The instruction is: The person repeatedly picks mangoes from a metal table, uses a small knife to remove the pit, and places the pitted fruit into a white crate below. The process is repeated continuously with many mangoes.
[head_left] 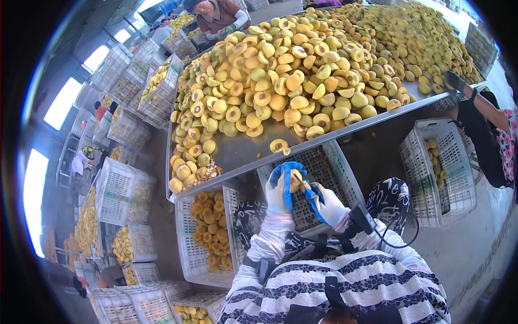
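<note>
Near the table's front edge, my left hand, in a white glove with blue coating, is closed around a yellow peach half. My right hand, gloved alike, grips a small thin tool whose tip is against the fruit. Its exact kind is too small to make out. On the metal table just beyond lies a single peach half, cut face up, with a small piece beside it. Behind it rises a large heap of peach halves, several with dark pit centres showing.
Below my hands stands a white crate. Another crate, holding peach halves, is at my left. Pits lie at the table's left corner. At the right are a person's gloved hand and a crate. Stacked crates line the left.
</note>
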Demonstrator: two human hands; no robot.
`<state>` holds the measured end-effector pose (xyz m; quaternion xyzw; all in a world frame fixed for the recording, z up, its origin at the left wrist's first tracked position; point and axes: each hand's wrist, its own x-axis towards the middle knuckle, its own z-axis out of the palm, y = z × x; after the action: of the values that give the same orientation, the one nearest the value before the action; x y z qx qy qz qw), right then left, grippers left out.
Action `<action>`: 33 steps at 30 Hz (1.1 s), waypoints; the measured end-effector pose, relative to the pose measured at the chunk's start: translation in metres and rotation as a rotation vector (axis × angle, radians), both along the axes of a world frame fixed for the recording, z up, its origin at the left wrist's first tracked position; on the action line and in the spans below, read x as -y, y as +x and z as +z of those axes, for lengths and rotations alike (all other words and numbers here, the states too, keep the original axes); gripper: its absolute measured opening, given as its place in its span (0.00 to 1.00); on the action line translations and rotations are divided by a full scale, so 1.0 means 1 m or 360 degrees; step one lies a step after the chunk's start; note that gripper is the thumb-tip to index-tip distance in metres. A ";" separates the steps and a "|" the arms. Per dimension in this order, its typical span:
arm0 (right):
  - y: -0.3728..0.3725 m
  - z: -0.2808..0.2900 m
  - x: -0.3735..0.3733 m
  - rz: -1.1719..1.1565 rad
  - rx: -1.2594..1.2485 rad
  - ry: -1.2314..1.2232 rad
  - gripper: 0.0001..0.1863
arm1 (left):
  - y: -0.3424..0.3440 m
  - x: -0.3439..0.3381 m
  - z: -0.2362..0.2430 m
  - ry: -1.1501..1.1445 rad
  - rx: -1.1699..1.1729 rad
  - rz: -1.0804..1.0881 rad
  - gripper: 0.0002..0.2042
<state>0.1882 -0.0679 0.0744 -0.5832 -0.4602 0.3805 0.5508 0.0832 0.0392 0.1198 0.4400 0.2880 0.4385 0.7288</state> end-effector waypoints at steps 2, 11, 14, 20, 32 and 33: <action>-0.002 -0.006 0.001 -0.0012 0.0074 -0.0074 0.12 | -0.001 0.004 -0.007 0.0036 -0.0056 0.0079 0.19; -0.012 -0.003 0.004 -0.0057 0.0151 0.0041 0.15 | 0.012 0.014 -0.022 0.0200 -0.0170 0.0300 0.18; 0.001 -0.009 0.005 0.0575 -0.1500 -0.0417 0.19 | 0.011 0.010 -0.026 -0.0227 -0.0150 0.0205 0.18; 0.015 -0.051 0.003 0.1121 -0.3120 -0.0495 0.26 | -0.012 -0.006 -0.044 -0.0504 -0.0058 0.0279 0.17; 0.027 -0.052 -0.010 -0.0246 -0.1596 -0.0530 0.25 | -0.042 -0.138 -0.004 0.1721 -0.1705 0.0304 0.20; 0.027 -0.050 -0.009 -0.0261 -0.1589 -0.0525 0.25 | -0.017 -0.150 -0.011 0.1453 -0.1730 0.0088 0.22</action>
<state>0.2154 -0.0588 0.0244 -0.4440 -0.0289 0.6349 0.6316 0.0664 0.1891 0.1084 0.8504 0.4096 0.2522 0.2133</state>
